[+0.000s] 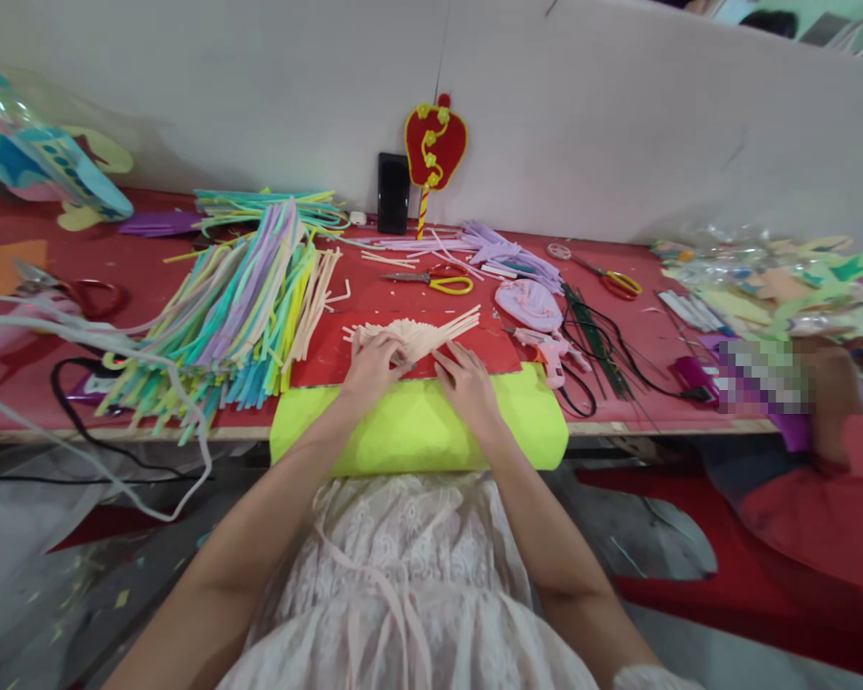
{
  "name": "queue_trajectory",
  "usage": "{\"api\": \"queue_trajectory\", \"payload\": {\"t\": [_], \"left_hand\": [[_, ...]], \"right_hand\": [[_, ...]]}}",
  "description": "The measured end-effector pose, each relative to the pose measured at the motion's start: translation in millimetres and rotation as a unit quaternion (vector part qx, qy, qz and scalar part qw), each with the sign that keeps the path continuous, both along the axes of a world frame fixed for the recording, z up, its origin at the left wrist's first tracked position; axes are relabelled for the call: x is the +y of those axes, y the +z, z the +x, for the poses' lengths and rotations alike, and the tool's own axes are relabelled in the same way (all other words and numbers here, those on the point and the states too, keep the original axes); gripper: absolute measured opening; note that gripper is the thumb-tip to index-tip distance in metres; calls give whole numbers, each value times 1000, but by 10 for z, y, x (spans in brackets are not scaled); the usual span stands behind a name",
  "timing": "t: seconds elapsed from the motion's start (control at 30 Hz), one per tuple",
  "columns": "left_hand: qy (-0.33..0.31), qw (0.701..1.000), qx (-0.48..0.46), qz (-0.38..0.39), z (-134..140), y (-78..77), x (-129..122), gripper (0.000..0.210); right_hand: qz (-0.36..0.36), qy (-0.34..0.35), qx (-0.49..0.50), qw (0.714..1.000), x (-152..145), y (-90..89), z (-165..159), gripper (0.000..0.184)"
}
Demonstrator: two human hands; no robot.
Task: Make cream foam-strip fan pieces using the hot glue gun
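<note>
A woven piece of cream pipe cleaners [421, 335] lies on a red sheet [323, 345], its loose ends fanning out to the upper right. My left hand [375, 364] rests over the lower left of the weave, fingers bent and closed on it. At its lower right edge, my right hand [469, 379] has thumb and fingertips close together on the strips. Exactly what the fingertips pinch is too small to make out. Bright yellow-green material [417, 426] covers the table edge beneath both wrists.
Left stands a large bundle of coloured pipe cleaners [248, 287]. Beyond the weave are yellow-handled scissors [450, 280], a phone [393, 192] and a red ornament [436, 144]. Right are a pink glue gun [553, 355], cords and another person's hand [830, 374].
</note>
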State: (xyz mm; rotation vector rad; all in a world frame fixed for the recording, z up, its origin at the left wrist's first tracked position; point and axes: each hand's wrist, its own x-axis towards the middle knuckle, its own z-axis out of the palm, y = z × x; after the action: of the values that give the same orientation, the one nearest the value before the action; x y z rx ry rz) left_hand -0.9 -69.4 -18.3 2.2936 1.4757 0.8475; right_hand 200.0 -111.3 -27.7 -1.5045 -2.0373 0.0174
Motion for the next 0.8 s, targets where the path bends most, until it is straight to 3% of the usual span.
{"api": "queue_trajectory", "payload": {"t": [0.8], "left_hand": [[-6,1000,-5,-4,-2,7,0,9]], "right_hand": [[-9,-9,-12,1000,-9,35,-12,36]]}}
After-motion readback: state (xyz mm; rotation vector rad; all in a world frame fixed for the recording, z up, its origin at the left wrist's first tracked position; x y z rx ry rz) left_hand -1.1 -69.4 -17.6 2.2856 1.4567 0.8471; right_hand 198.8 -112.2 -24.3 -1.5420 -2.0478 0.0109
